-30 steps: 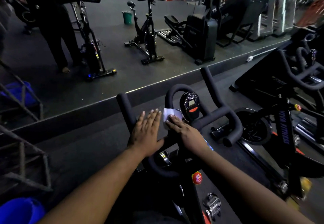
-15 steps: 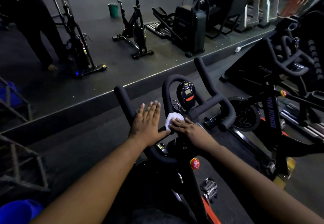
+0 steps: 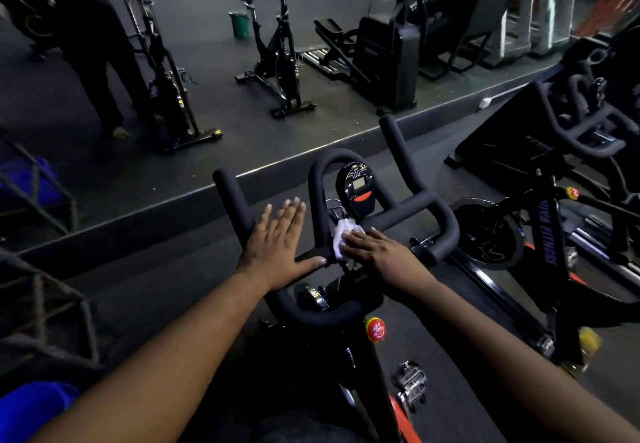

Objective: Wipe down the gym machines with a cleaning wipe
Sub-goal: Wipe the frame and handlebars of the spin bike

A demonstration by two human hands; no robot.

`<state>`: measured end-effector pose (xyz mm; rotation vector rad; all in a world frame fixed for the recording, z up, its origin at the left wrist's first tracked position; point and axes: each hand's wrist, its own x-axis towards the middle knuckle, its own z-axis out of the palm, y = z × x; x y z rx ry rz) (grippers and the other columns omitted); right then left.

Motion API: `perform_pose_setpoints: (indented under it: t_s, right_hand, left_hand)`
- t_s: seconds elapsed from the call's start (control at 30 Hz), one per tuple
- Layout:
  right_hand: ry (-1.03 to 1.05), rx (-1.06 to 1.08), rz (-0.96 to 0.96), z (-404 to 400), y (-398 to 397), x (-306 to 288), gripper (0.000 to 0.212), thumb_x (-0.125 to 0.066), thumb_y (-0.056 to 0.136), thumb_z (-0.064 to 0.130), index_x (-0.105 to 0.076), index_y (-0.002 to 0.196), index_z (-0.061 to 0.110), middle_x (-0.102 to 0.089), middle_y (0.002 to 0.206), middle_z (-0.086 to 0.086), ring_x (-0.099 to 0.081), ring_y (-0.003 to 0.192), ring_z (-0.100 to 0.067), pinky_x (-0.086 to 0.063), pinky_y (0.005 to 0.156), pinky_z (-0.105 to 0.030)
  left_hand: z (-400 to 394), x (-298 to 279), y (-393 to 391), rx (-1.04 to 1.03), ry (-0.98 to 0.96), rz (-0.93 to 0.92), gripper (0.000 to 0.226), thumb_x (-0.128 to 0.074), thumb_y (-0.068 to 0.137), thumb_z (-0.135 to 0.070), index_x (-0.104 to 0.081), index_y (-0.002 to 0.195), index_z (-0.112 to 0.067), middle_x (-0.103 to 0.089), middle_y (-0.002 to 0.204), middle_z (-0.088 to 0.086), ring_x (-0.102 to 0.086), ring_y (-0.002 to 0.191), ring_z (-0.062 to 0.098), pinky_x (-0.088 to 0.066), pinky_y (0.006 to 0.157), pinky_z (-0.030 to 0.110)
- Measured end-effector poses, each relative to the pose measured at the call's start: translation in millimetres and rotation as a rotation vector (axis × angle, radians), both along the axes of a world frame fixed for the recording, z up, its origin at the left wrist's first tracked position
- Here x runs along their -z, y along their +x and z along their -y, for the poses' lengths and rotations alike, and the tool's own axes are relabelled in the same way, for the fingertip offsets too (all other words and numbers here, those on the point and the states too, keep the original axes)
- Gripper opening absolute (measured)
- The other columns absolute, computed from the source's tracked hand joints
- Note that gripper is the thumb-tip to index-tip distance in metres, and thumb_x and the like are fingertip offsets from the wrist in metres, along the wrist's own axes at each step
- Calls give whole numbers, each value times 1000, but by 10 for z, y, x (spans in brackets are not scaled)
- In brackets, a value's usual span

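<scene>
Head view, left hand [image 3: 277,245] flat on handlebar [image 3: 408,207], right hand [image 3: 377,248] pressing wipe [image 3: 341,234], neighbouring bike [image 3: 550,234] lettered "VIVA FITNESS"

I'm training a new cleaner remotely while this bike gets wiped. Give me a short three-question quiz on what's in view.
1. True or false: the left hand holds the wipe.
2. Where is the wipe pressed? A) seat B) pedal C) handlebar, just below the console
3. What colour is the knob below the handlebar?

Key:
1. False: the left hand lies flat on the handlebar with straight fingers; the right hand presses the wipe.
2. C
3. Red
</scene>
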<state>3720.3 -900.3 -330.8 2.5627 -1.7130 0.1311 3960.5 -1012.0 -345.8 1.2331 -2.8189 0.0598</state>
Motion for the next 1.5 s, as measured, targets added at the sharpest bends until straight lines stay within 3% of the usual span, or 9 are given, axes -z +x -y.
perform_pose_setpoints:
  t_s: [0.13,0.27,0.57,0.7,0.93,1.13,1.23,1.33,1.5]
  right_hand:
    - [-47,63,7,-99,-405,65,48,-72,85,17,-67,133,19,-59,144,-6,-58,131,-25,-47,106,-52]
    - [-39,128,116,2,-436,-67,52,-41,87,24,-69,128,11,-65,134,-13,-65,121,-33,-49,101,-55]
    - [-30,-36,27,97,-694,-38,55,-39,84,26,-68,130,15,-65,136,-9,-66,121,-22,-47,99,-56]
    - [204,137,-27,133,-984,-279,67,-42,89,10,-40,154,24,-33,163,2,-37,147,-10,-22,120,-39]
    - [-254,81,499,649,-779,-929,56,-44,91,10,-55,146,16,-45,157,0,-41,145,-19,-37,114,-34]
    - [147,-248,-31,1673,-411,-1158,72,-73,83,7,-49,150,19,-34,163,-5,-27,152,-24,-21,122,-45]
    - [252,-124,123,1877,-515,-1145,48,-64,94,9,-60,141,17,-56,148,-6,-55,133,-28,-43,109,-43]
    - [261,105,84,1871,-693,-1151,37,-43,106,12,-57,140,4,-56,144,-13,-52,133,-31,-38,108,-36]
    - [77,-45,-33,1398,-897,-936,46,-49,100,21,-53,146,23,-45,156,1,-45,142,-17,-32,116,-47]
  left_hand:
    - [-78,10,-73,-8,64,-36,112,-6,77,-88,29,154,-14,35,161,1,27,152,17,15,124,48]
    - [-208,7,-290,-74,89,-90,114,-8,73,-89,30,151,-16,35,161,4,28,151,19,10,125,49]
    - [-367,76,-658,-187,58,-103,117,-11,75,-89,26,154,-10,36,162,7,23,152,21,4,126,49]
    - [-385,66,-683,-217,68,-106,117,-7,74,-89,31,151,-10,41,159,6,21,151,18,7,125,48]
    - [-117,-249,-796,-241,117,-235,129,-16,66,-101,40,147,-17,50,153,-2,36,147,15,21,120,41]
    - [40,-432,-912,-277,175,-157,129,-46,79,-87,32,151,-14,35,160,6,17,155,25,15,122,42]
    - [77,-297,-900,-264,126,-158,131,-34,73,-95,30,153,-14,44,158,5,28,152,22,15,124,46]
    - [103,-216,-893,-234,102,-178,137,-18,63,-102,33,152,-12,48,156,0,35,149,19,17,123,47]
    - [144,-130,-882,-197,58,-222,136,-13,63,-103,28,156,-12,40,161,3,31,151,19,13,124,49]
